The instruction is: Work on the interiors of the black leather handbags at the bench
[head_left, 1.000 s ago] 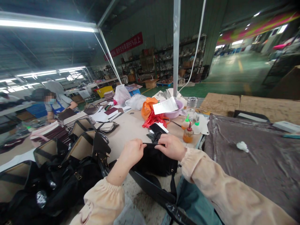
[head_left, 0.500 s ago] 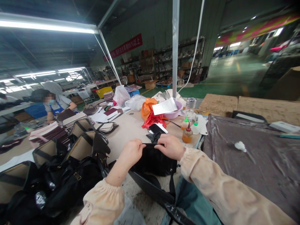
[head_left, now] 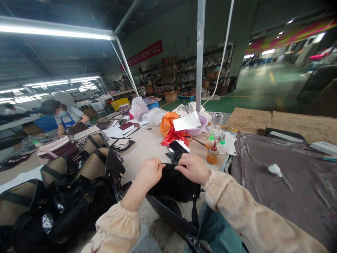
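A black bag (head_left: pixel 173 184) lies on the table in front of me, its strap (head_left: pixel 168 218) running toward my lap. My left hand (head_left: pixel 150 173) is closed on the bag's upper edge at the left. My right hand (head_left: pixel 193 168) pinches the same edge at the right. Both sleeves are pale peach. Just beyond my right hand lie a small black bow-like scrap (head_left: pixel 172 156) and a black card with a white label (head_left: pixel 179 145).
Several open black-and-tan bags (head_left: pixel 79 182) crowd the left. Glue bottles (head_left: pixel 212 153), a clear jar (head_left: pixel 216 121), a pink bowl (head_left: pixel 198 125) with paper, and red and orange plastic bags (head_left: pixel 171 131) sit ahead. Grey plastic sheeting (head_left: pixel 284 175) covers the right. A masked person (head_left: pixel 64 117) works at far left.
My hands stay on the bag's upper edge, barely shifting. The view has moved slightly, so everything sits a little lower and to the right.
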The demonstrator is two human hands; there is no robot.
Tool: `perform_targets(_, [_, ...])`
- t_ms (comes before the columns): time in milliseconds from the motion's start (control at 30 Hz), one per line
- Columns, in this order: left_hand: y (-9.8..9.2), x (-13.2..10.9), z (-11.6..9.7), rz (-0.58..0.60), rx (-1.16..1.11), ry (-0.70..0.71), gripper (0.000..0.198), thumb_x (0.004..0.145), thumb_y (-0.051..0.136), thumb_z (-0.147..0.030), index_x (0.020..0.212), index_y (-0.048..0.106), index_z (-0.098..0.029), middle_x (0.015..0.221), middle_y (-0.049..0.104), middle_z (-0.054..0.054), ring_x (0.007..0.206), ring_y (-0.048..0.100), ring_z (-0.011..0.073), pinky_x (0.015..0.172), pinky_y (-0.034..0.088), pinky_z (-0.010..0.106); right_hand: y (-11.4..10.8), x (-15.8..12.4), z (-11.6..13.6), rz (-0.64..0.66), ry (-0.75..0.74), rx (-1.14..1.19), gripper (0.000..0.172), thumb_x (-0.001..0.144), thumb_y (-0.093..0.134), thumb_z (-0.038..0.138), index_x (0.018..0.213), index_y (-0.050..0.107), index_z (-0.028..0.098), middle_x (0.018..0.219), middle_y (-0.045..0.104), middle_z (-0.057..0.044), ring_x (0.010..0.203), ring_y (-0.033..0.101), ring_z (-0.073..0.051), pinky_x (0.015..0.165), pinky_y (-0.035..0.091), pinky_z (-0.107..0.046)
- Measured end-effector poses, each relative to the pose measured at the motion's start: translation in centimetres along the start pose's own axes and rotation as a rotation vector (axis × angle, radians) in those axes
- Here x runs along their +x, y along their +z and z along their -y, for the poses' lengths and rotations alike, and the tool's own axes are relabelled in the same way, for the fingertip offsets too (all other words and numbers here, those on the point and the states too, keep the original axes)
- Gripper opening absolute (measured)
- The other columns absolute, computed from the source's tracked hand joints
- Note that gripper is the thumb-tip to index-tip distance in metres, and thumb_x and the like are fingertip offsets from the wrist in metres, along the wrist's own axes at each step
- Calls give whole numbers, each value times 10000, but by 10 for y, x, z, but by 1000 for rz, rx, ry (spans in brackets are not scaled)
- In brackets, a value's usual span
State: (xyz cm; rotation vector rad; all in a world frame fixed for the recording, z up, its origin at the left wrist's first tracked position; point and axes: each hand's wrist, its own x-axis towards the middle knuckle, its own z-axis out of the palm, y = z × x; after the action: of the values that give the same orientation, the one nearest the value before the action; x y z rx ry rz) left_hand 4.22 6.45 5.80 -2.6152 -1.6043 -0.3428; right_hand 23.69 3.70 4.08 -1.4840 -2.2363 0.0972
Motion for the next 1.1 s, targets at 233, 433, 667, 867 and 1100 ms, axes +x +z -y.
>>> perform_targets(233, [-8, -11, -6, -8, -56, -26, 246, 817, 433, -282, 756, 628, -147, 763, 641, 69, 712, 583, 163, 633, 408, 253, 4, 1, 7, 40, -30, -82, 264, 847, 472, 326, 642, 596, 216, 701, 567, -12, 668, 564, -153, 593, 351, -267])
perform_targets(433, [-5, -14, -5, -39, -68, -25, 267, 807, 421, -288, 783, 634, -129, 790, 644, 100, 722, 597, 189, 643, 452, 274, 14, 24, 20, 93, -80, -84, 224, 834, 480, 284, 678, 626, 218, 729, 603, -29, 683, 595, -181, 602, 379, -283])
perform_targets(667, [-1, -15, -5, -75, -57, -9, 263, 793, 425, -271, 779, 641, -121, 784, 643, 109, 700, 596, 185, 632, 462, 270, 18, 30, 22, 55, -115, -5, 249, 837, 447, 282, 675, 628, 224, 702, 599, -26, 670, 586, -160, 603, 384, -255])
perform_targets(867, [-4, -14, -2, -40, -102, -23, 261, 781, 455, -293, 733, 661, -139, 739, 651, 87, 692, 585, 174, 642, 440, 260, 21, 28, 18, 65, -107, -39, 260, 850, 443, 308, 661, 598, 216, 728, 585, -16, 672, 574, -158, 596, 373, -265])
perform_targets(1100, [-12, -18, 5, 84, -200, -26, 209, 742, 547, -339, 710, 660, -167, 764, 647, 50, 695, 562, 147, 640, 402, 242, 7, 24, 29, 97, -40, -169, 277, 840, 475, 380, 706, 630, 194, 768, 616, -31, 744, 584, -164, 609, 367, -249])
